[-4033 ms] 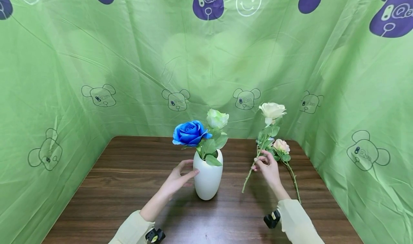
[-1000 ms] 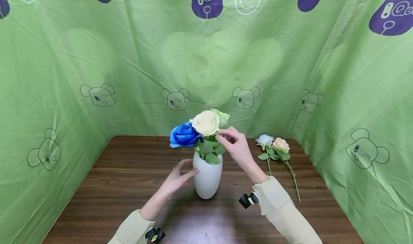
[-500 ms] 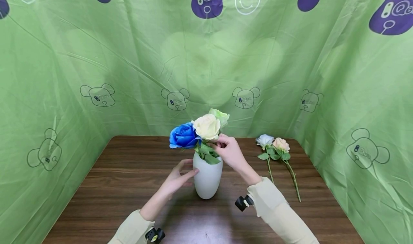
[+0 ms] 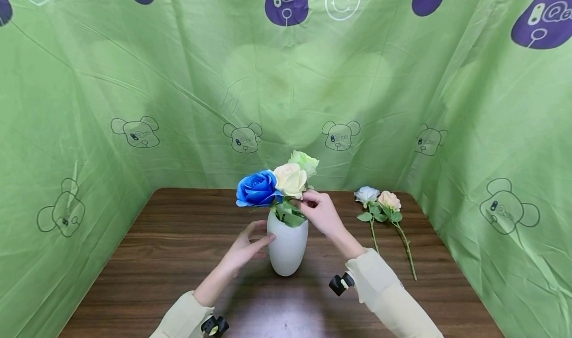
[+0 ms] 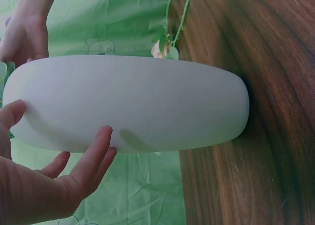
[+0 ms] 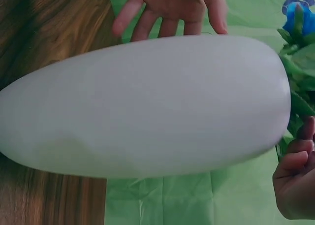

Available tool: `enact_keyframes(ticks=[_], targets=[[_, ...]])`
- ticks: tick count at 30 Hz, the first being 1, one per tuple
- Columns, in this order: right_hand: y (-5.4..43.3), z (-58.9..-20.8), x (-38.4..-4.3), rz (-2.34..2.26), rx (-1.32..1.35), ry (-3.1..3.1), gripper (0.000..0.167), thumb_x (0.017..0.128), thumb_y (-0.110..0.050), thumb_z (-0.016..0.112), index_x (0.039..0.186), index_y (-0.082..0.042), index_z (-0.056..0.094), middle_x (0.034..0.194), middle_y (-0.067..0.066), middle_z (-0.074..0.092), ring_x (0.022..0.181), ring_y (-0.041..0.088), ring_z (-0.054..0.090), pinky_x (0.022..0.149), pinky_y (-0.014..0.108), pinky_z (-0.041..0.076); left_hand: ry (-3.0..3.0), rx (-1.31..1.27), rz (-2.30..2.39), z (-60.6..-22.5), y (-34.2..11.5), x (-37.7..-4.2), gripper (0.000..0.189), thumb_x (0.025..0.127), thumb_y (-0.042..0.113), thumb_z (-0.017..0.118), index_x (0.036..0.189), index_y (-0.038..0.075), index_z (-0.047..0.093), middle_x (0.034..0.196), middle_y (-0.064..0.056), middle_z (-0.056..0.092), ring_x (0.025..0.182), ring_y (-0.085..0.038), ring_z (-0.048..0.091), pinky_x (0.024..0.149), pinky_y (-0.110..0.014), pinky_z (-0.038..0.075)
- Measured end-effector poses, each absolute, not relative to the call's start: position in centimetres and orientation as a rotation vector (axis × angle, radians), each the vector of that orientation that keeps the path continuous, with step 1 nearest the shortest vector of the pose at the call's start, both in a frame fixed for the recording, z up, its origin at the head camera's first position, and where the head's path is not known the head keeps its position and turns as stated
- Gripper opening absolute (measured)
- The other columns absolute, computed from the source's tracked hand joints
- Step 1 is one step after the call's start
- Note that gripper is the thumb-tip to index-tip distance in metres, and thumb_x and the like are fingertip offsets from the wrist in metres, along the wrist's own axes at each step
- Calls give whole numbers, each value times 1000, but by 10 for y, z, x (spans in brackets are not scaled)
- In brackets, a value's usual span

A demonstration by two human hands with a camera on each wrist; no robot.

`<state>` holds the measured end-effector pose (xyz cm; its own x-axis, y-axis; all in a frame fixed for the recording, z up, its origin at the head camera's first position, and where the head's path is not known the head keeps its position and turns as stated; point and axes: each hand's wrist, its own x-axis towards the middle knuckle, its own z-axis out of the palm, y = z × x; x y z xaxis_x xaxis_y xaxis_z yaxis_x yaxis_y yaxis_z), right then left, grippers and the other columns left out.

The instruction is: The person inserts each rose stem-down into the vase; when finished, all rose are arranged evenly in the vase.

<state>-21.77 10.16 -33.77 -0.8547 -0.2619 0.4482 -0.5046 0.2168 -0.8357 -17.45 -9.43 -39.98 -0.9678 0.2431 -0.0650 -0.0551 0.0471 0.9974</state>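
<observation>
A smooth white vase stands upright on the wooden table. My left hand rests on its left side, fingers spread, the tips touching the wall, as the left wrist view shows on the vase. At the mouth, my right hand pinches the stem of a cream rose just under its bloom. The stem's lower end is hidden. Also in the vase are a blue rose at left and a pale green rose behind. Curled fingers of my right hand show beside the leaves.
To the right, a pale blue rose and a peach rose lie on the table, stems toward me. Green printed cloth hangs behind and on both sides.
My right hand took the cream rose from the table's right side to the vase; its bloom has since sunk lower, then shifted slightly right. My left hand has stayed at the vase.
</observation>
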Motion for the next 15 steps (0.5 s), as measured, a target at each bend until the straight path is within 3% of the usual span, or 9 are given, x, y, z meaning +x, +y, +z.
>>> enact_keyframes(ticks=[2, 4, 10, 15], targets=[[107, -339, -219, 1755, 691, -2263, 6, 79, 5, 60, 79, 9, 64, 65, 2, 48, 59, 12, 41, 49, 19, 34, 2105, 194, 2023, -400, -95, -175, 50, 86, 18, 59, 126, -1, 37, 122, -23, 41, 103, -35, 48, 73, -42, 49], [113, -342, -220, 1824, 636, -2241, 12, 80, 2, 61, 89, 10, 64, 70, 4, 53, 62, 12, 45, 53, 19, 38, 2104, 192, 2024, -400, -95, -175, 50, 86, 18, 59, 126, -1, 37, 122, -23, 41, 104, -35, 48, 73, -42, 49], [140, -362, -235, 1928, 483, -2174, 19, 82, -9, 63, 96, 5, 64, 87, 12, 62, 72, 12, 52, 63, 25, 45, 2107, 198, 2022, -400, -95, -175, 50, 85, 19, 60, 126, -1, 37, 121, -22, 42, 103, -35, 48, 73, -42, 49], [165, -385, -246, 1900, 304, -2214, 25, 82, -20, 64, 97, 1, 65, 73, 4, 59, 59, 10, 48, 49, 20, 40, 2117, 198, 2017, -400, -95, -174, 51, 85, 20, 60, 126, 0, 37, 120, -22, 43, 102, -34, 50, 73, -42, 49]])
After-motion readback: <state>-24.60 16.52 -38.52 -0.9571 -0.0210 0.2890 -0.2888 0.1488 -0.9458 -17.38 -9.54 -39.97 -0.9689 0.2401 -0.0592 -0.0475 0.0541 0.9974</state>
